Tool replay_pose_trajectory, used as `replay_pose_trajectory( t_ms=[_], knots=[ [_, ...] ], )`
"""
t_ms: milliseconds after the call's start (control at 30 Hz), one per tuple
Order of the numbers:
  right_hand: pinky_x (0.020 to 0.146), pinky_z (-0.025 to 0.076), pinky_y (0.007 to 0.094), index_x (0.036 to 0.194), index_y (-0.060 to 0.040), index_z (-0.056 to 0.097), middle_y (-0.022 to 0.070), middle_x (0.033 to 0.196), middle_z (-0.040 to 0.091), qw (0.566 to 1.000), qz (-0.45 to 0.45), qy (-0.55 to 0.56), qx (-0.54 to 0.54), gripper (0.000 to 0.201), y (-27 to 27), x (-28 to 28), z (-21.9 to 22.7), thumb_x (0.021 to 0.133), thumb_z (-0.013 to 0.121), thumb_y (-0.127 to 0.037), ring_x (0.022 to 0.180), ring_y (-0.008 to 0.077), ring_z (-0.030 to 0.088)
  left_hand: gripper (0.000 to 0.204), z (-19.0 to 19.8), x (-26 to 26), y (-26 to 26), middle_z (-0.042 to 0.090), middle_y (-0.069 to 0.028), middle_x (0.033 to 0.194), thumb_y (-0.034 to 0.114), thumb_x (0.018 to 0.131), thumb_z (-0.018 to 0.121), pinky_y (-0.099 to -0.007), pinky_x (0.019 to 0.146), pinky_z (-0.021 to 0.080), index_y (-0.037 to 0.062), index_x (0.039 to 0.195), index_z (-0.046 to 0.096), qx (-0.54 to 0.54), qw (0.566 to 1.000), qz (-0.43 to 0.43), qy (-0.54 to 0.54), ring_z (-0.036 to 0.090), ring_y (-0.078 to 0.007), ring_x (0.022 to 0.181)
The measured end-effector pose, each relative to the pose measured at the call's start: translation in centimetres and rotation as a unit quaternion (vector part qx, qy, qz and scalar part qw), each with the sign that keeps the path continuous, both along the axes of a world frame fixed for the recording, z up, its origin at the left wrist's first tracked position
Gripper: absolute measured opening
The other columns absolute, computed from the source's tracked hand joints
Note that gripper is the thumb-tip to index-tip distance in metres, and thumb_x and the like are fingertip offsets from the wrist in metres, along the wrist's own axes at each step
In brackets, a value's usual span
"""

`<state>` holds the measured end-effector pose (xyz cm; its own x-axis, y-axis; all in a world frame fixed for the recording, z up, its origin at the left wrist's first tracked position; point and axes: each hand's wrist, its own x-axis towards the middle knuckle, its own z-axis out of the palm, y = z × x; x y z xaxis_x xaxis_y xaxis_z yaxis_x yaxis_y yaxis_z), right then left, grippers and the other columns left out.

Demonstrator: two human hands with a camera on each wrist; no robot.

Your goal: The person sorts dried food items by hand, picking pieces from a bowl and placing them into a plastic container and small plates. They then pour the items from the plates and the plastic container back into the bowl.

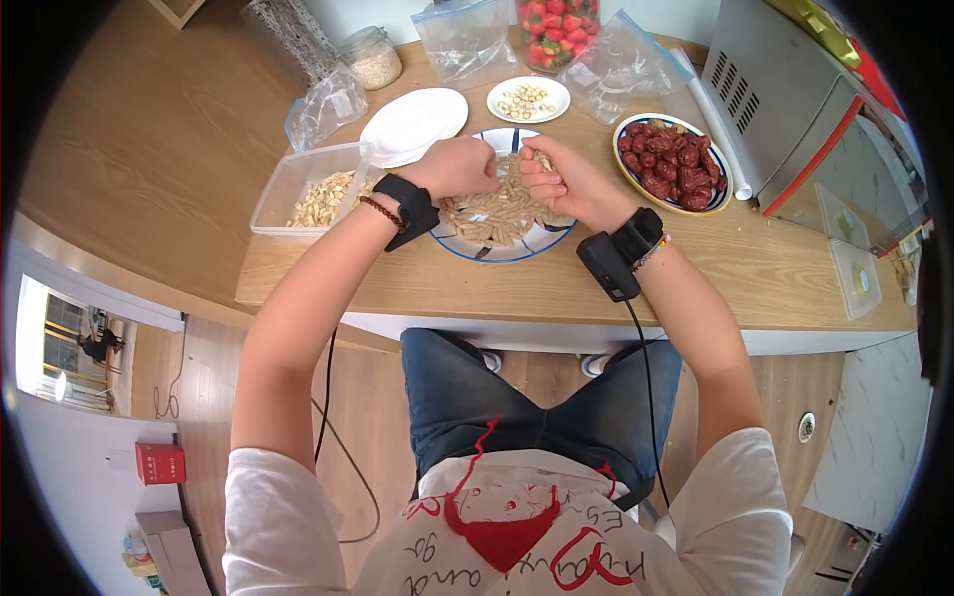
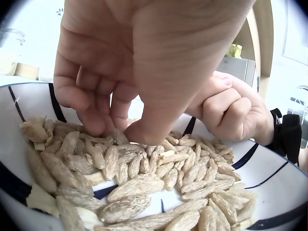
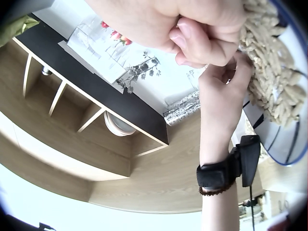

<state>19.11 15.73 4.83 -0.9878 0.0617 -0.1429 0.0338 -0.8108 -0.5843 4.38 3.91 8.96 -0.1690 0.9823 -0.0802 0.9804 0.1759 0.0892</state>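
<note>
A white plate with dark blue bands (image 1: 532, 244) holds a spread of tan, wrinkled, spindle-shaped dried roots (image 2: 139, 185), with a few flat pale pieces among them. My left hand (image 1: 460, 167) reaches down over the plate's left side. In the left wrist view its thumb and fingertips pinch at a root in the pile, partly hidden by the hand. The right hand (image 1: 566, 184) hovers over the plate's right side, fingers curled into the palm. Tan root ends show at its curled index finger in the head view; the palm itself is hidden.
Left of the plate stands a clear plastic box (image 1: 260, 214) of pale chips, with a white plate (image 1: 417, 124) behind. Beyond are a small dish of yellowish pieces (image 1: 527, 100), a strawberry container (image 1: 558, 35) and plastic bags (image 1: 462, 45). Red dates (image 1: 668, 159) fill a bowl at right.
</note>
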Motion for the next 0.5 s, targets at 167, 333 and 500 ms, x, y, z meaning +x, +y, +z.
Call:
replay_pose_trajectory(
  t_ms=[167, 333, 500],
  knots=[
    [0.036, 0.023, 0.0168, 0.082, -0.0062, 0.044, -0.0010, 0.067, 0.041, 1.000, 0.002, 0.012, 0.004, 0.012, 0.0, 0.0, -0.1, 0.091, 0.046, -0.015, 0.045, 0.0028, 0.031, 0.021, 0.9, -0.6, 0.4, 0.064, -0.0129, 0.079, 0.024, 0.079, 0.062, -0.0358, 0.067, 0.049, 0.0038, 0.086, 0.064, 0.083, 0.996, 0.012, 0.024, 0.062, -0.0278, 0.073],
    [0.036, 0.023, 0.0167, 0.083, -0.0063, 0.044, -0.0010, 0.067, 0.041, 1.000, -0.005, 0.010, 0.016, 0.015, -0.2, 0.0, -0.1, 0.092, 0.046, -0.018, 0.044, 0.0027, 0.031, 0.017, 4.2, 2.4, 0.0, 0.063, -0.0119, 0.084, 0.019, 0.083, 0.061, -0.0352, 0.065, 0.048, 0.0039, 0.091, 0.062, 0.278, 0.957, -0.076, -0.036, 0.061, -0.0265, 0.073],
    [0.033, 0.022, 0.0156, 0.082, -0.0064, 0.044, -0.0006, 0.067, 0.041, 1.000, 0.015, 0.003, -0.012, 0.016, -0.4, -0.1, 0.1, 0.093, 0.044, -0.018, 0.042, 0.0022, 0.030, 0.015, 4.4, 5.0, -0.6, 0.062, -0.0097, 0.086, 0.020, 0.083, 0.061, -0.0345, 0.065, 0.048, 0.0070, 0.091, 0.063, 0.246, 0.959, -0.139, 0.017, 0.061, -0.0248, 0.073]
  ],
)
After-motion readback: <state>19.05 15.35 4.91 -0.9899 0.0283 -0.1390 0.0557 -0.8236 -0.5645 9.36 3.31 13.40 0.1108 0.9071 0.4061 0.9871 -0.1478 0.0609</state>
